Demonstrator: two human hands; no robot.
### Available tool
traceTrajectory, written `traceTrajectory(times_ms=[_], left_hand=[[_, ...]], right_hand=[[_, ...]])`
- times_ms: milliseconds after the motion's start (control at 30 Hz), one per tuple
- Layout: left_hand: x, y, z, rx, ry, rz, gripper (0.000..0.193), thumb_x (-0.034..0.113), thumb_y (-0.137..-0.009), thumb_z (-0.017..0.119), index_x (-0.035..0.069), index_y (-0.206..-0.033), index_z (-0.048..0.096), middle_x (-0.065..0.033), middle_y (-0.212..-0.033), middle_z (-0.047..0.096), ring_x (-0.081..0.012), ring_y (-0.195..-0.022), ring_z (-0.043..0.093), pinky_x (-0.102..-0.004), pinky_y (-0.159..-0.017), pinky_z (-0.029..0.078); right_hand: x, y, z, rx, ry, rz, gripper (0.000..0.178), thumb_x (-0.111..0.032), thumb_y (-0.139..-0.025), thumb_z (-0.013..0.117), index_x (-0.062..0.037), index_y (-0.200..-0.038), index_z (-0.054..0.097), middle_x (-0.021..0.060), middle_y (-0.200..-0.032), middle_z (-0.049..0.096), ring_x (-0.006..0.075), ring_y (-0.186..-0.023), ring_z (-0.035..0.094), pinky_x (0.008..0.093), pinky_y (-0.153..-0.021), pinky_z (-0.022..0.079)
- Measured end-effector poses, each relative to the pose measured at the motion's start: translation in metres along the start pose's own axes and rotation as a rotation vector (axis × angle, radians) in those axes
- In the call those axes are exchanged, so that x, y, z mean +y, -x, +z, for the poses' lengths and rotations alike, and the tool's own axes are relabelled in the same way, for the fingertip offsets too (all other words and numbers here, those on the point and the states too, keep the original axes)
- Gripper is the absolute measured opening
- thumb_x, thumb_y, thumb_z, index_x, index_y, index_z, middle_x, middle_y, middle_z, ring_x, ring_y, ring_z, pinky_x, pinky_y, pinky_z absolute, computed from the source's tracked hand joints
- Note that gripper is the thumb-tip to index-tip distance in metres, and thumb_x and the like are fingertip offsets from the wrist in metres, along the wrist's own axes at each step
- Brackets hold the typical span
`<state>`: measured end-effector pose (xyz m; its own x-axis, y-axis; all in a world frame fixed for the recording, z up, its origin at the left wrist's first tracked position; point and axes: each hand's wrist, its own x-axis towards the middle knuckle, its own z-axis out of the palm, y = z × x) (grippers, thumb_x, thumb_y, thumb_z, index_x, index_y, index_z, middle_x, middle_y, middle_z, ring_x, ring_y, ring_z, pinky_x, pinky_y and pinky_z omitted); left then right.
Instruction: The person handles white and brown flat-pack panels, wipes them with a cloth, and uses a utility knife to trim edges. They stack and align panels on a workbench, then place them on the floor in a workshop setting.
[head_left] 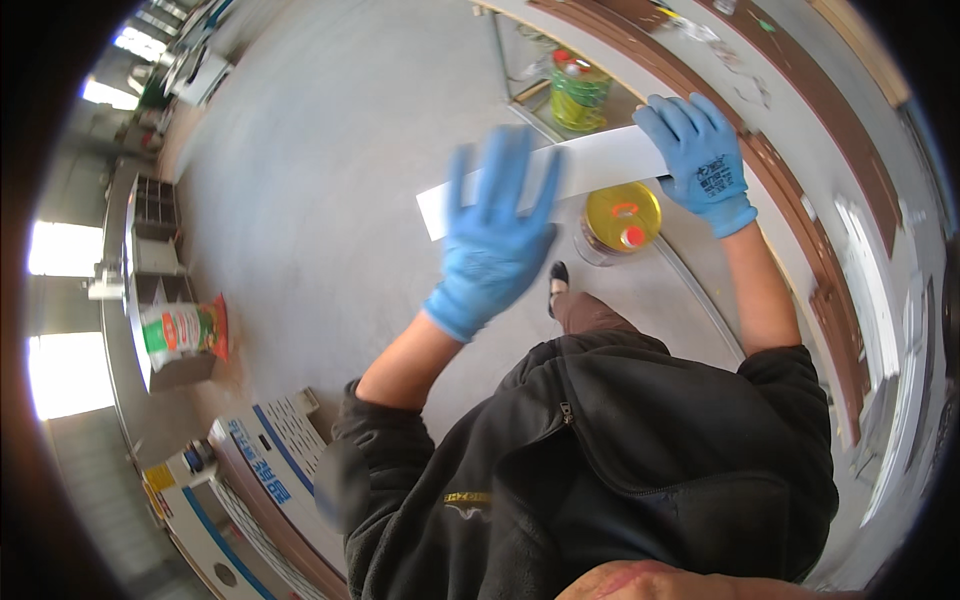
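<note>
Both hands wear blue work gloves. My right hand [703,165] grips one end of a long, flat white strip [605,162] beside the workbench edge. The strip juts out to the left, over the floor. My left hand [497,240] is blurred by motion, its fingers stretched out and spread over the strip's free end. Whether its palm touches the strip I cannot tell.
Below the strip stands a round tin with a yellow top [610,212] and red cap. A green-yellow container [580,92] sits by the bench [790,205], which carries brown profiles [850,130]. At left are a printed bag [185,330] and a white-and-blue machine [265,445].
</note>
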<state>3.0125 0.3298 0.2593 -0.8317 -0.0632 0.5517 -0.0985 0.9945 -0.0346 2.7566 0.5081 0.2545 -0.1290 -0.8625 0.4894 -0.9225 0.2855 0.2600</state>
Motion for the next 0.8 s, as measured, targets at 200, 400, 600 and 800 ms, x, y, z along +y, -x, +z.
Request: traceTrajectory(times_ms=[200, 400, 600, 800], left_hand=[[-0.168, -0.013, 0.098, -0.089, 0.071, -0.06, 0.086, 0.027, -0.081, 0.082, 0.005, -0.155, 0.045, -0.0176, -0.159, 0.047, -0.0349, -0.147, 0.045, -0.05, -0.123, 0.035], [-0.419, 0.109, 0.111, -0.611, -0.132, -1.008, 0.069, 0.044, -0.095, 0.065, 0.001, -0.148, 0.055, -0.0199, -0.151, 0.058, -0.0336, -0.141, 0.053, -0.0447, -0.119, 0.039], [-0.531, 0.097, 0.15, 0.043, 0.097, -1.239, 0.062, 0.036, -0.097, 0.071, -0.001, -0.145, 0.058, -0.0237, -0.15, 0.058, -0.0389, -0.14, 0.054, -0.0458, -0.118, 0.042], [-0.679, -0.053, 0.203, 0.306, 0.068, -0.789, 0.056, 0.016, -0.096, 0.069, -0.004, -0.146, 0.055, -0.0261, -0.151, 0.055, -0.0428, -0.143, 0.05, -0.0481, -0.12, 0.038]], right_hand=[[-0.011, -0.134, 0.117, -0.04, -0.022, -0.018, 0.069, -0.02, -0.075, 0.08, -0.0141, -0.142, 0.06, 0.0091, -0.13, 0.065, 0.0262, -0.12, 0.062, 0.0438, -0.111, 0.044], [0.019, -0.27, 0.263, -0.516, -0.746, 0.427, 0.055, -0.024, -0.095, 0.075, -0.006, -0.143, 0.055, 0.0168, -0.119, 0.075, 0.031, -0.105, 0.074, 0.0447, -0.091, 0.058], [-0.032, -0.426, 0.36, -0.856, -2.347, 0.627, 0.06, -0.049, -0.108, 0.055, 0.0033, -0.137, 0.055, 0.032, -0.121, 0.071, 0.0425, -0.096, 0.077, 0.0496, -0.084, 0.065], [-0.087, -0.603, 0.467, -0.966, -2.469, 0.642, 0.064, -0.05, -0.108, 0.054, 0.0079, -0.135, 0.053, 0.0372, -0.121, 0.068, 0.0464, -0.095, 0.076, 0.0519, -0.083, 0.063]])
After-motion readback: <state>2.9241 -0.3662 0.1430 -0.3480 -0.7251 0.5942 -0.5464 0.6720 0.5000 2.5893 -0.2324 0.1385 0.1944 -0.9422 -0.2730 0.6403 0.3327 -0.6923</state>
